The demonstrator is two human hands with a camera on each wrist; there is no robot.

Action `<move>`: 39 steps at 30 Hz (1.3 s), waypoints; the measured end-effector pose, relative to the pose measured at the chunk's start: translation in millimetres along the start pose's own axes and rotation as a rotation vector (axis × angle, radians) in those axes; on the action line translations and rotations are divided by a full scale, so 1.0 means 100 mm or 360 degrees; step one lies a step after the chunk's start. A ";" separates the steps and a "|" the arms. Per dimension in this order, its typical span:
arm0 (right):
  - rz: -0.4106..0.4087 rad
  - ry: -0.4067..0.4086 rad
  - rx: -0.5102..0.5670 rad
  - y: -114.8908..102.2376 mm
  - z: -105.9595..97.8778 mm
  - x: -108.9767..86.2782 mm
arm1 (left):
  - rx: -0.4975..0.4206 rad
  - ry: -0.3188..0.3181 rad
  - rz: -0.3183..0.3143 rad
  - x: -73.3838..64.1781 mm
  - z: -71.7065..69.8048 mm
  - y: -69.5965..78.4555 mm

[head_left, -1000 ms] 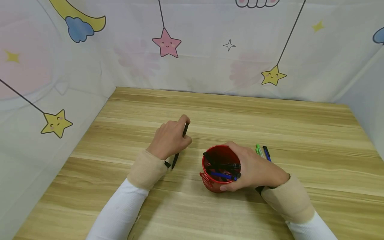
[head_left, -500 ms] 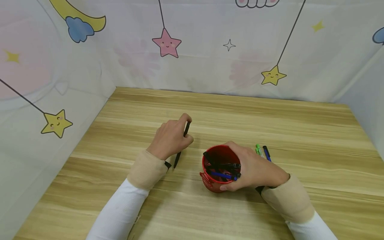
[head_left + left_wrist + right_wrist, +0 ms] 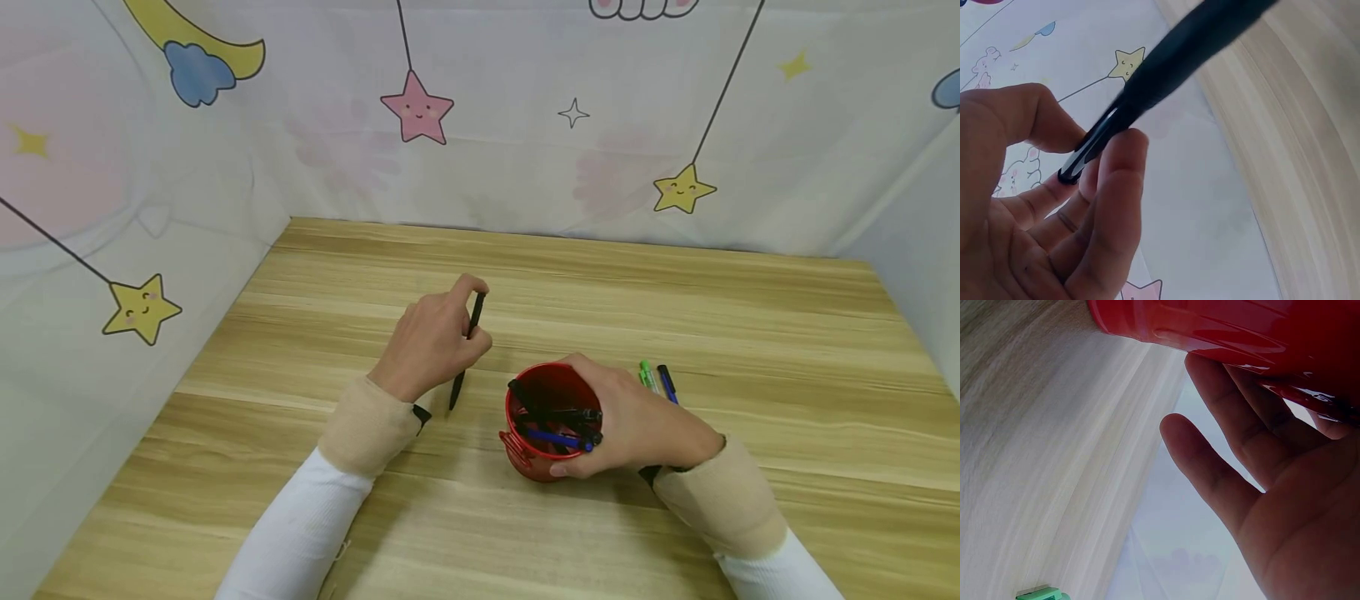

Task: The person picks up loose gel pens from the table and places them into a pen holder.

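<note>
Shifted since the earlier frame: left hand [image 3: 429, 346] and black pen [image 3: 457, 390], both slightly nearer the red cup [image 3: 534, 469]; right hand [image 3: 637, 417] and cup, unchanged

Left hand: pinched the pen, which slanted beside the cup, apart from it; contact of its lower end with the table [image 3: 375, 275], not determinable

Right hand: gripped the cup's right side, thumb near the rim

Risks, as judged: the pen could have swivelled, being held by a small pinch; its low end could have snagged on the rim or on the blue pen [image 3: 555, 438] lying crosswise inside; a knock could have tipped the cup, had the grip loosened

Views compared: left wrist alone showed the pinching fingers from the palm side; right wrist alone showed one fingertip [image 3: 1177, 425] standing off the cup; head alone showed the cup's contents
</note>
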State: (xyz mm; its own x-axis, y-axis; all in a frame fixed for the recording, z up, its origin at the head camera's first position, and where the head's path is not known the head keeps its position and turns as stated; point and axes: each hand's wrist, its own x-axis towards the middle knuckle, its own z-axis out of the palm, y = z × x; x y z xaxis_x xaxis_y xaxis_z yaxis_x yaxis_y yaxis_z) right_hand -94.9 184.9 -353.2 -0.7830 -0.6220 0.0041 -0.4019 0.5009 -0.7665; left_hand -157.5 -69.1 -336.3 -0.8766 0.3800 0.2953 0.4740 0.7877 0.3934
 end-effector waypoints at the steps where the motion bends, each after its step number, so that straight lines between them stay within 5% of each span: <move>1: -0.0001 -0.0001 0.0005 0.00 0.00 0.00 | -0.0002 0.0016 0.0009 0.00 0.00 0.00; 39: -0.0009 -0.0019 0.0033 0.02 -0.03 0.01 | -0.0270 0.0317 0.0221 0.03 -0.06 0.16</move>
State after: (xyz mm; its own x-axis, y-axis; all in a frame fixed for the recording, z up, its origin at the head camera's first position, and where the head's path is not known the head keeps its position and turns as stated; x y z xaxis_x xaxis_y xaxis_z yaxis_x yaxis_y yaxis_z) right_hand -98.3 187.2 -353.0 -0.7749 -0.6320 0.0006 -0.3961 0.4848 -0.7798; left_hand -151.9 -59.0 -323.7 -0.7766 0.3626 0.5152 0.6103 0.6360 0.4723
